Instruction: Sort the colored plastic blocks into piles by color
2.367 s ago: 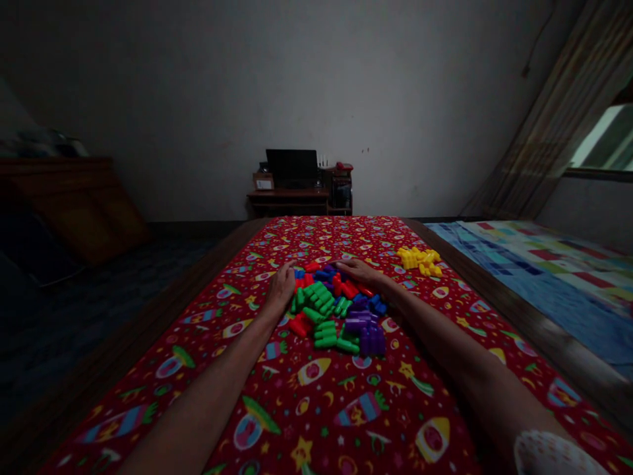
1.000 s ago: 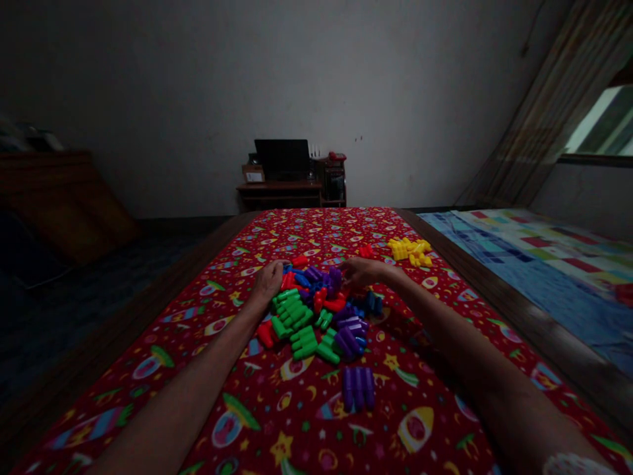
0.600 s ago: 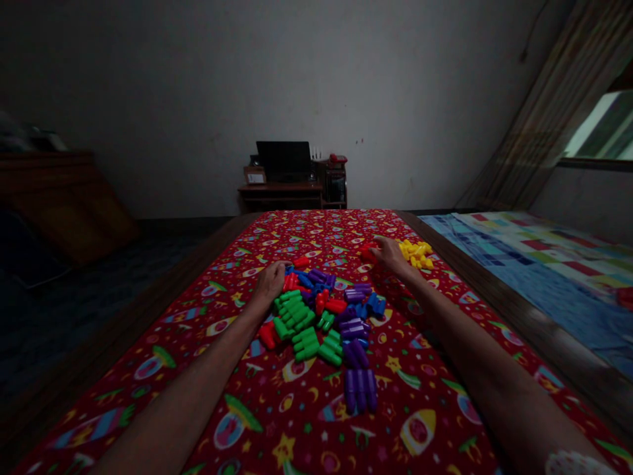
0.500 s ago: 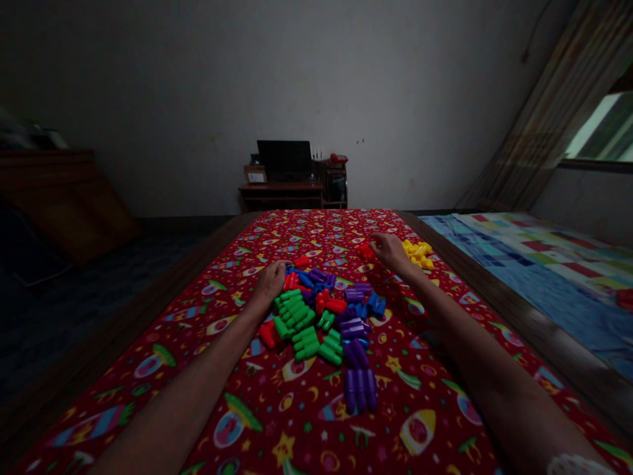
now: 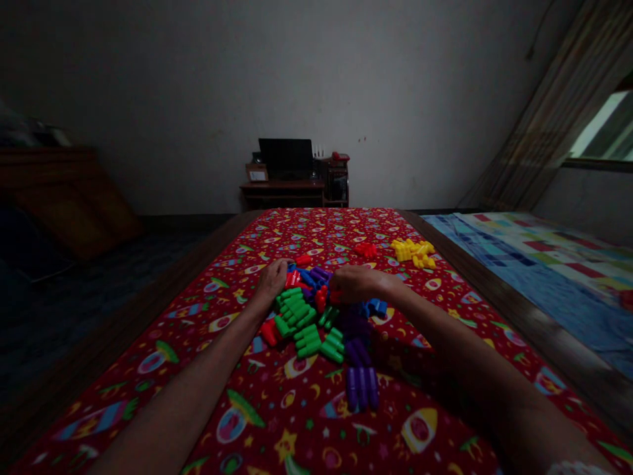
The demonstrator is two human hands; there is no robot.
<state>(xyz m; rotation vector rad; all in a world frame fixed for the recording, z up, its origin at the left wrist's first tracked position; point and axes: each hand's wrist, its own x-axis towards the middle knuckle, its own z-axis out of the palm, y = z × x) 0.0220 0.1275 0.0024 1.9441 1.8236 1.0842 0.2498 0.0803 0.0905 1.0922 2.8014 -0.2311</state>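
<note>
At five o'clock of the pile (image 5: pixel 321 299), nearest, a purple block (image 5: pixel 362 388) is laid flat; green blocks (image 5: pixel 307 341) are heaped at seven. The left hand (image 5: pixel 271 279) is curled at ten, the right hand (image 5: pixel 353 284) at two; whether anything is gripped cannot be told. Beyond, red blocks (image 5: pixel 366 250) are grouped at one, yellow blocks (image 5: pixel 413 253) at two. Light, stiff, slick plastic is suggested, best pinched across opposite sides.

Dark monitor (image 5: pixel 285 156) on a brown desk (image 5: pixel 281 187) by the wall (image 5: pixel 198 99), curtain (image 5: pixel 537 125) beside the window (image 5: pixel 604 128).
</note>
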